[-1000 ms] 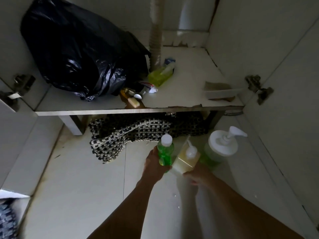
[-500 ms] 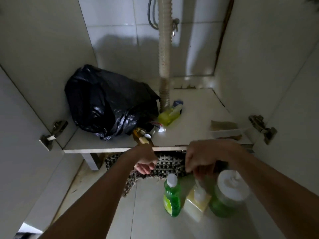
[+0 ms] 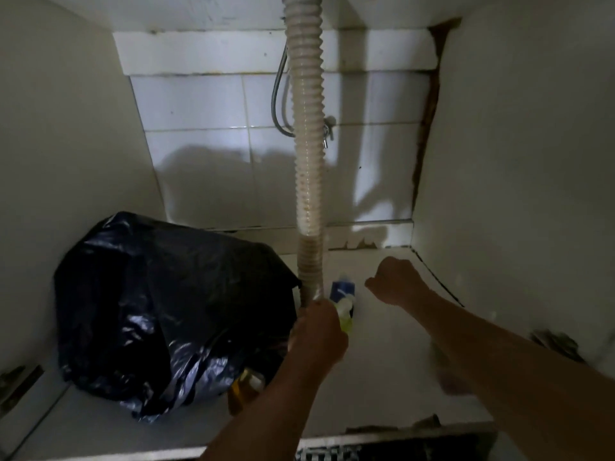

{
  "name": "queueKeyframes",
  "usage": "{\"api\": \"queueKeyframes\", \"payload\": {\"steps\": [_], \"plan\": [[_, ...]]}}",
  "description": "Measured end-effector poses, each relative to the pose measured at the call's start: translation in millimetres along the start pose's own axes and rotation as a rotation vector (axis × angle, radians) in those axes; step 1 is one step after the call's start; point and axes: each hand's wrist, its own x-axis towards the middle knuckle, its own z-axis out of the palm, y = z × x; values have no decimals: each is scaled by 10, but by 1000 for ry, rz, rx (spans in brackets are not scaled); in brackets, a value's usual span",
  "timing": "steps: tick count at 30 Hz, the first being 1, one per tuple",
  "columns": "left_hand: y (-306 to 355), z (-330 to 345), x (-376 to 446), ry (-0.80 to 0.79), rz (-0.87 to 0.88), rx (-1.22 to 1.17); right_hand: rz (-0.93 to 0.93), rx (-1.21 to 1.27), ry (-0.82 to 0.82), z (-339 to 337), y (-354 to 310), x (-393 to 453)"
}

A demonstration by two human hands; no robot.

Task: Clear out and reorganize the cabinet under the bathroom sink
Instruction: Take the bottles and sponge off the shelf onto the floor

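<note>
Cabinet floor [image 3: 382,377]: white, dim.
Left hand [image 3: 319,331]: gripped yellow-green plastic bottle [image 3: 344,316] beside ribbed drain hose [image 3: 307,161], mid-floor.
Right hand [image 3: 394,281]: curled, empty.
Risk: tugging could jar hose.

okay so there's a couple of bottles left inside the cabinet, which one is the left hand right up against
The yellow-green bottle lying by the drain hose, just under the left hand. The amber bottle sits nearer the front edge, tucked against the black trash bag, beside the forearm rather than the hand.
</note>
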Motion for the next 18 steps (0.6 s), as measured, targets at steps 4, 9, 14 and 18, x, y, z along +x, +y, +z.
{"api": "queueKeyframes", "payload": {"steps": [4,9,14,18], "plan": [[-72,186,184,-57,2,96,-19,-5,-54,268,-294,316],[-103,224,249,10,-86,135,45,-71,-166,553,-435,500],[-109,145,249,9,-97,137,12,-75,-138,682,-372,537],[-85,104,258,21,-92,134,58,0,-104,607,-326,571]]}}
